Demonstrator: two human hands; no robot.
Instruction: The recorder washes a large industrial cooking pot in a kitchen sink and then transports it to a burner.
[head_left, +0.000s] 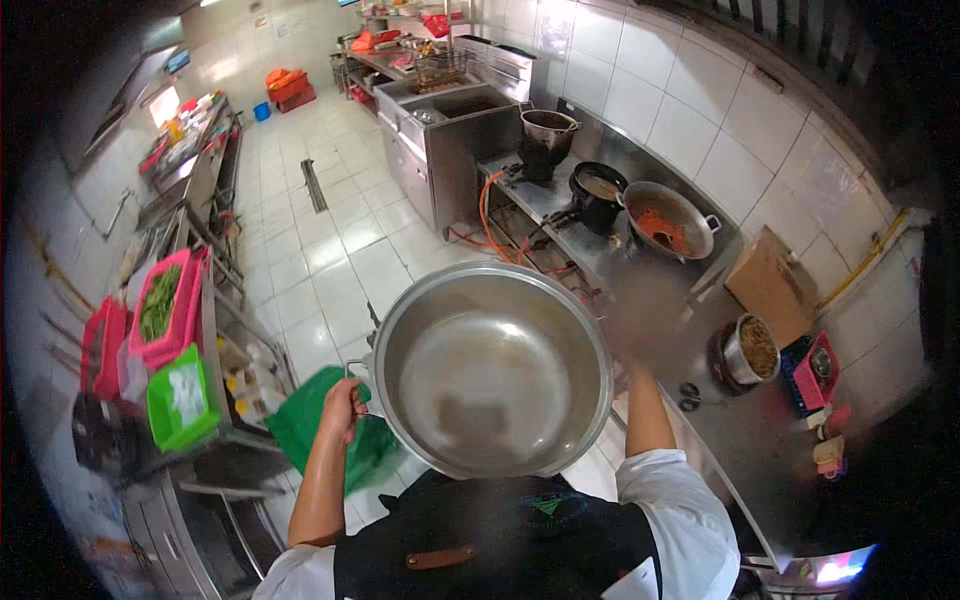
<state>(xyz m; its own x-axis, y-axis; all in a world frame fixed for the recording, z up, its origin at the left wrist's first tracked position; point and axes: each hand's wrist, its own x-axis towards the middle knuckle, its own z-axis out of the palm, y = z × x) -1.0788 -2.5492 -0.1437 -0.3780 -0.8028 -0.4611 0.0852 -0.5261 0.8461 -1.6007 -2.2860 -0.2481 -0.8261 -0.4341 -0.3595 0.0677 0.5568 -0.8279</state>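
Note:
A large round metal pot (487, 367) is held up in front of my black apron, its wide mouth facing me and its inside bare apart from some brownish marks. My left hand (346, 409) is closed around the wire handle on the pot's left side. At the pot's right rim is my right hand (628, 341), which a blurred patch of the view largely covers; its fingers and the right handle cannot be made out. White sleeves cover my upper arms.
Right: a stove counter (547, 202) bears a wok of orange-red food (664, 225), dark pots and orange hoses; nearer stands a pot of brown food (752, 349). Left: a pink basket of green leaves (160, 304) and a green basket (180, 397). A green cloth or mat (311, 420) lies low beside the pot.

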